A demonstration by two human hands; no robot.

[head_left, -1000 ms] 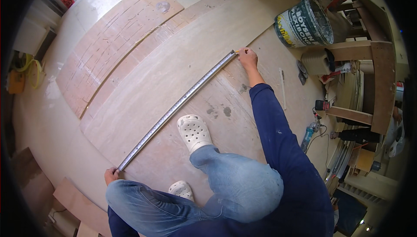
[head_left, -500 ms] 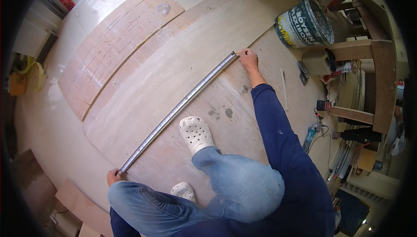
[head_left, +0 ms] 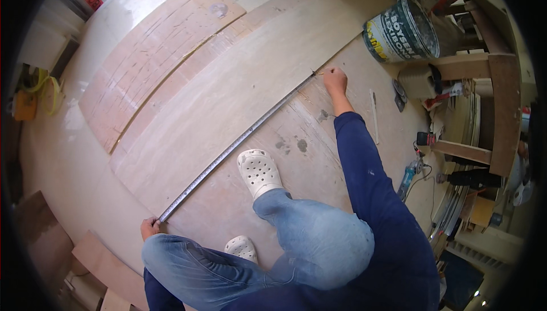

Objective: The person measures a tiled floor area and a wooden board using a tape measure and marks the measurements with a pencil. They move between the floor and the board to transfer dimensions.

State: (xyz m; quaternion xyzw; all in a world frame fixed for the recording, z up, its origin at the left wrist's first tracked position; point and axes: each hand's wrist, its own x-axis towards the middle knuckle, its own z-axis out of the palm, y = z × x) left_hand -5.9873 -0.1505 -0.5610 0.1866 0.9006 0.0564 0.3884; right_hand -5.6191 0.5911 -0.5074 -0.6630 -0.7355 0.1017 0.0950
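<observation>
A long silver metal ruler point(head_left: 238, 143) with fine markings lies diagonally over a pale plywood sheet point(head_left: 228, 83), near its lower edge. At the near left end, my left hand point(head_left: 150, 228) pinches the ruler, partly hidden beyond my knee. My right hand point(head_left: 336, 80) is closed just past the ruler's far end. From its fingers a thin, pencil-like stick point(head_left: 321, 73) points toward the ruler's tip, too small to make out well. My white clogs point(head_left: 257, 170) rest on the boards on the near side of the ruler.
A dark green and white bucket point(head_left: 399, 31) stands at the far right. Along the right are a wooden frame point(head_left: 504, 111), a teal power tool point(head_left: 408, 179) and a narrow pale strip point(head_left: 374, 116). Scored boards point(head_left: 159, 54) lie at the upper left; a yellow-orange tool point(head_left: 25, 105) is farther left.
My right hand has come slightly right, off the ruler's far end. The ruler now looks narrower and lies flatter on the plywood. My left hand stays at the near end.
</observation>
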